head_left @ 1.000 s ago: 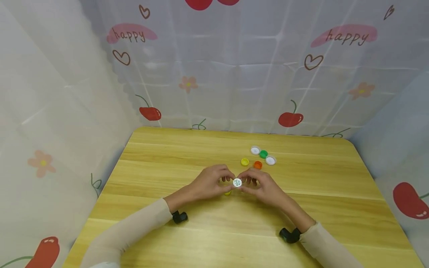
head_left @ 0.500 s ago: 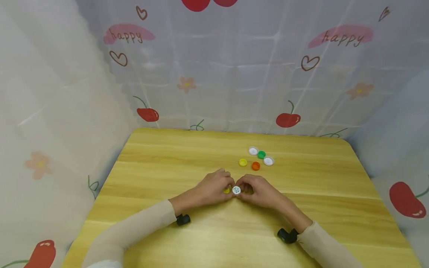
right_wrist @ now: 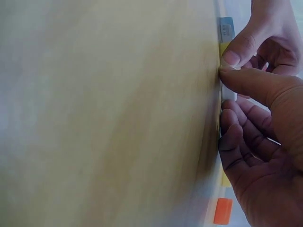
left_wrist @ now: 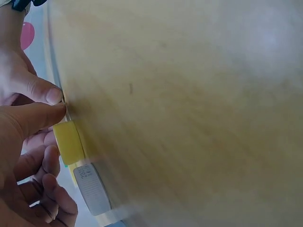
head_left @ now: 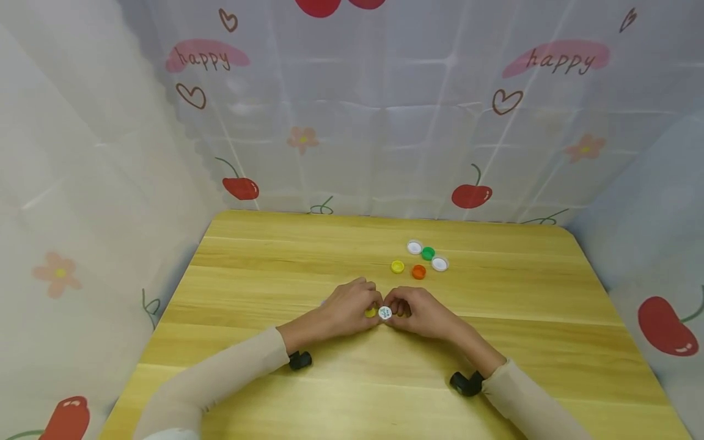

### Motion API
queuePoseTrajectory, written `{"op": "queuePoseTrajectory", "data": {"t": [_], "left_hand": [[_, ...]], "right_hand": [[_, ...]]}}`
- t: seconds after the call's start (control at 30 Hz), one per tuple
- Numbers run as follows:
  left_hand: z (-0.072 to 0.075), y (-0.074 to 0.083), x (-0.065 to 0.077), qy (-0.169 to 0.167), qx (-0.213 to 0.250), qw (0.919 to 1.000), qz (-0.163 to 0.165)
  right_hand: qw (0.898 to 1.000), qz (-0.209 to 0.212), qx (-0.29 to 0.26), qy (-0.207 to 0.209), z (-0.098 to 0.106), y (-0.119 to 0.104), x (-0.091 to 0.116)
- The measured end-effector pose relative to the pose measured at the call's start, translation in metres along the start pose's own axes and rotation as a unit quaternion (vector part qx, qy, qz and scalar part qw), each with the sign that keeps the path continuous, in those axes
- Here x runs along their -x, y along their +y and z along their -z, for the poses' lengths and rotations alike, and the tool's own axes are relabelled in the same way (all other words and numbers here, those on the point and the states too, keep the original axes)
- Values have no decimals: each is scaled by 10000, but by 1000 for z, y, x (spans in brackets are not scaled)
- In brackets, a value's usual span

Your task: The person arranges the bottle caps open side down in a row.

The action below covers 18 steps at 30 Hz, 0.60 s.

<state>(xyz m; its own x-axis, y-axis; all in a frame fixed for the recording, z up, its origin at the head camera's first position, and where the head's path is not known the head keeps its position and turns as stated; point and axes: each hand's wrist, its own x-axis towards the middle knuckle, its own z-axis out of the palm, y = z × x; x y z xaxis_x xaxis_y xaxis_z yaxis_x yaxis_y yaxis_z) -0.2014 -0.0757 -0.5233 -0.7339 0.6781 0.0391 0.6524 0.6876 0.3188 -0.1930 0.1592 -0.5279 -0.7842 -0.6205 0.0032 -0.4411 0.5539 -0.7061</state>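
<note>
A small white round cap [head_left: 385, 313] with greenish printing faces up between my hands, low over the wooden table. My left hand [head_left: 350, 307] and my right hand [head_left: 423, 313] pinch it from either side, thumbs meeting at the near edge. In the right wrist view, part of the white cap [right_wrist: 228, 92] shows under the right fingers. Beside the left fingertips lies a yellow cap [head_left: 371, 312], apart from the white one and partly covered. A pale block-like piece with printing [left_wrist: 93, 189] sits past the yellow cap in the left wrist view.
Farther back on the table [head_left: 275, 244] lie a yellow cap [head_left: 398, 266], an orange cap [head_left: 418, 272], a green cap [head_left: 428, 253], and two clear-rimmed white lids [head_left: 415, 247]. A printed curtain [head_left: 352, 122] hangs behind.
Both hands have come down and toward the person with the white cap between them, staying nearly still over the last half second. The yellow cap is now partly behind the left fingers.
</note>
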Motion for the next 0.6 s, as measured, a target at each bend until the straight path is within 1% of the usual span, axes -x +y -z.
{"op": "queuePoseTrajectory", "data": {"t": [0.23, 0.37, 0.47, 0.53, 0.6], "left_hand": [[1, -1, 1, 44, -11, 10000, -38], [4, -1, 1, 6, 91, 10000, -15], [8, -2, -1, -3, 276, 9996, 60], [12, -3, -6, 59, 457, 9989, 128], [16, -5, -14, 185, 632, 9977, 158]], "right_hand": [[9999, -113, -13, -58, 1, 0, 0], [9997, -146, -175, -80, 8, 3, 4], [9995, -113, -274, 114, 18, 8, 5], [9991, -90, -187, 377, 26, 11, 2], [9973, -150, 25, 717, 33, 14, -1]]}}
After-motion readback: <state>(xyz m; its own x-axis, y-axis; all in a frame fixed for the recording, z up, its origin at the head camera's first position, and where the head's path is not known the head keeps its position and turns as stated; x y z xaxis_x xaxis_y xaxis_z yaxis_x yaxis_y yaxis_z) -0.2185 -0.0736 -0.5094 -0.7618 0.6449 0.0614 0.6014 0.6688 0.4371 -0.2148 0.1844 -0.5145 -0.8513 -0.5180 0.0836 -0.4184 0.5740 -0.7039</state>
